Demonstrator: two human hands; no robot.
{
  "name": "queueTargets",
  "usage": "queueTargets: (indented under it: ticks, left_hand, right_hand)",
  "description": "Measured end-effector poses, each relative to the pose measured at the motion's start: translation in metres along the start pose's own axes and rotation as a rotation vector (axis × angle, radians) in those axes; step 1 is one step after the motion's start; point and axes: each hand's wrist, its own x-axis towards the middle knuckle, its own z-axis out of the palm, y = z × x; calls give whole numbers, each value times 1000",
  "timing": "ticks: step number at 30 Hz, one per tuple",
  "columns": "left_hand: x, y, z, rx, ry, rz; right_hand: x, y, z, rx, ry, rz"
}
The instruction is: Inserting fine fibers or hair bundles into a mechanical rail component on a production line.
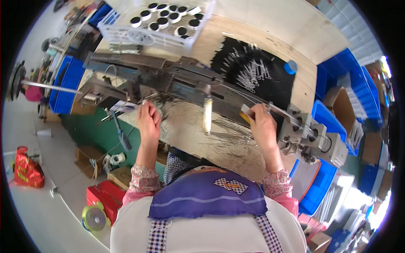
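Observation:
My left hand [149,120] is at the near left side of a long metal bench machine [185,82]. Its fingers are curled together, with a tiny pale tip showing at them; what they pinch is too small to name. My right hand [264,128] is closed at the machine's right part, beside a small yellow and white piece [245,114]. Whatever lies inside those fingers is hidden. A lever with a pale handle [207,116] stands between my hands. Thin dark wires [230,126] lie scattered on the wooden tabletop [190,141], several of them close to my right hand.
Behind the machine, a black mat [228,55] bears many small metal pins [253,76] and a blue cap [290,67]. A clear plastic crate [147,40] holds black-topped white jars. Clamp-like metal blocks [312,137] sit at the right end, near blue bins [331,122].

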Motion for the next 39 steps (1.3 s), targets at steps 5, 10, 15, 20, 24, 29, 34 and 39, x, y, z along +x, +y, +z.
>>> queueTargets:
  ticks: [5,10,15,20,24,29,34,39]
  left_hand:
    - [-88,19,104,197,-618,58]
    - [-101,-9,190,206,-1071,-672]
    - [-77,-32,178,-19,-742,-565]
    - [-80,-31,175,93,-620,-317]
    - [-76,-35,174,75,-580,-283]
    - [-77,-35,174,70,-622,-310]
    - [-84,-34,172,24,-594,-345]
    - [-85,-34,174,-39,-575,-306]
  right_hand:
    - [-1,1,1,16,89,-98]
    - [-7,-6,-13,365,8,47]
    - [-26,-10,-17,-70,79,-263]
    - [-45,-24,-76,-83,-100,-492]
    - [27,-41,-116,-49,342,-533]
    - [93,-54,-87,-16,-285,-319]
    - [83,-54,-87,339,-478,-157]
    - [86,-46,-90,442,-516,-136]
